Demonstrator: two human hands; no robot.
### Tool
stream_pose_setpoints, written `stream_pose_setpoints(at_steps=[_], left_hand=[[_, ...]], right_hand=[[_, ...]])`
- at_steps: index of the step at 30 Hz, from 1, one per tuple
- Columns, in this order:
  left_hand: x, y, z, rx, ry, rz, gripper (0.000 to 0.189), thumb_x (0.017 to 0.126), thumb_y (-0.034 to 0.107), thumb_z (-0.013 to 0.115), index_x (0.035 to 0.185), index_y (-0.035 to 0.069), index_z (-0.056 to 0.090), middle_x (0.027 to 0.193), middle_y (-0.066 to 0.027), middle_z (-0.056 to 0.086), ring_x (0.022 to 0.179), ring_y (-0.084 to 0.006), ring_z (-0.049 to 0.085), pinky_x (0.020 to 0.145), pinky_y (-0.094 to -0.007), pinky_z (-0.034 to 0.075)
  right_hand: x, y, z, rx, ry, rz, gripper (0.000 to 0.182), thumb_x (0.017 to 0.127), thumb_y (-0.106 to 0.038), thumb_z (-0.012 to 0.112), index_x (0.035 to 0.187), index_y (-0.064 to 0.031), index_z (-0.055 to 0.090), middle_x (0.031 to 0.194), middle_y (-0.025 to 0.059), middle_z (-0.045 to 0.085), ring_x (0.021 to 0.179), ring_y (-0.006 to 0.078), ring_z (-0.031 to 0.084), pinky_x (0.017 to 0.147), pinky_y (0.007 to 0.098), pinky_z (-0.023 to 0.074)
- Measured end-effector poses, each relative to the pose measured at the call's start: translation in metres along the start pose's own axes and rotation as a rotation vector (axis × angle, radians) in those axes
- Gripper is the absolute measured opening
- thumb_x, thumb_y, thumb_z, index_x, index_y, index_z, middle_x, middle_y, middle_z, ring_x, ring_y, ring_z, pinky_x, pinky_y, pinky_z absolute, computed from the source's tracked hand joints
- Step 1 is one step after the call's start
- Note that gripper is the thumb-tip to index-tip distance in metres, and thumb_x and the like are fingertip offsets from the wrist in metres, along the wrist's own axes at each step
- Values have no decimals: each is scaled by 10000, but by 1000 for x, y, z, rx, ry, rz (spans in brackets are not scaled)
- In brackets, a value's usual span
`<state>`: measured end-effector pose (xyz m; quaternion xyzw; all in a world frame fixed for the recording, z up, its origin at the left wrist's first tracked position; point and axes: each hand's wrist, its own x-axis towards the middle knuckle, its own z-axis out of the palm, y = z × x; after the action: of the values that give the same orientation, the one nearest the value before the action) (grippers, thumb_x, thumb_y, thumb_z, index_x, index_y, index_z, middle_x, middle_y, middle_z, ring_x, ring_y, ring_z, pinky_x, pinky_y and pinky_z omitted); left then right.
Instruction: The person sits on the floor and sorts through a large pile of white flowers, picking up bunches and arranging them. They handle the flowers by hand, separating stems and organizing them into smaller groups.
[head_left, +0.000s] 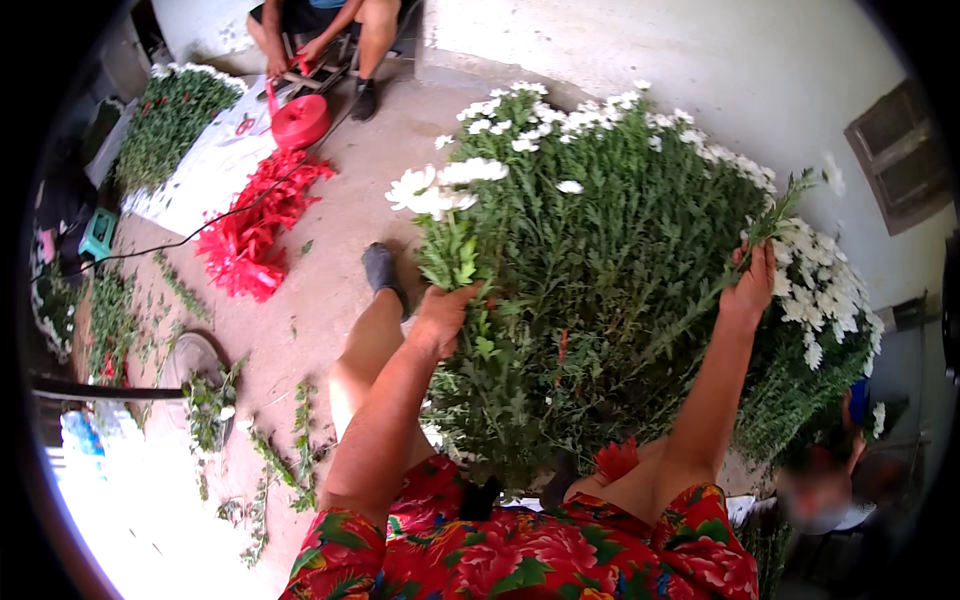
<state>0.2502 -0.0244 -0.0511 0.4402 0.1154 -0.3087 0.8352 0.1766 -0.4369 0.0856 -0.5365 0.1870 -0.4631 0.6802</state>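
Observation:
My left hand (444, 316) grips a small bunch of white chrysanthemums (439, 191) around the leafy stems, with the blooms pointing away from me. In my right hand (750, 281) is a single leafy chrysanthemum stem (780, 206), its white bloom blurred near the wall. Between my hands spreads a large heap of cut chrysanthemums (592, 247), the white heads lined up along its far and right sides. A thin red strip (562, 349) shows among the lower stems. A red ribbon piece (616, 459) lies by my right thigh.
A seated person (322, 37) handles red ribbon beyond a red ribbon roll (300, 121). Red strips (251, 217) pile on the floor, crossed by a black cable (187, 238). Another flower heap (176, 112) rests on white sheeting (199, 172). Another person (817, 480) appears lower right.

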Motion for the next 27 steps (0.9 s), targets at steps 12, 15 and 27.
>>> stream_pose_setpoints(at_steps=[12,15,27], left_hand=[[-10,10,9,-31,-135,-38,299,1001,180,562,1224,-19,545,977,-188,693,816,-280,696,697,-438,620],[-15,14,10,4,-100,-27,276,986,167,579,1173,-37,583,970,-174,689,812,-259,686,690,-424,614],[-16,20,-1,-95,98,33,140,975,136,588,1025,9,621,791,-105,673,667,-202,647,575,-361,572]], right_hand=[[-244,88,93,-9,-589,204,164,955,-3,589,1107,-26,647,911,49,671,763,122,643,657,252,537],[-257,95,100,-59,-645,284,151,978,-56,593,1124,-30,619,889,27,650,764,99,649,603,223,519],[-215,128,75,-135,-480,169,168,989,-55,575,1151,-23,608,923,26,642,777,109,640,587,248,525]])
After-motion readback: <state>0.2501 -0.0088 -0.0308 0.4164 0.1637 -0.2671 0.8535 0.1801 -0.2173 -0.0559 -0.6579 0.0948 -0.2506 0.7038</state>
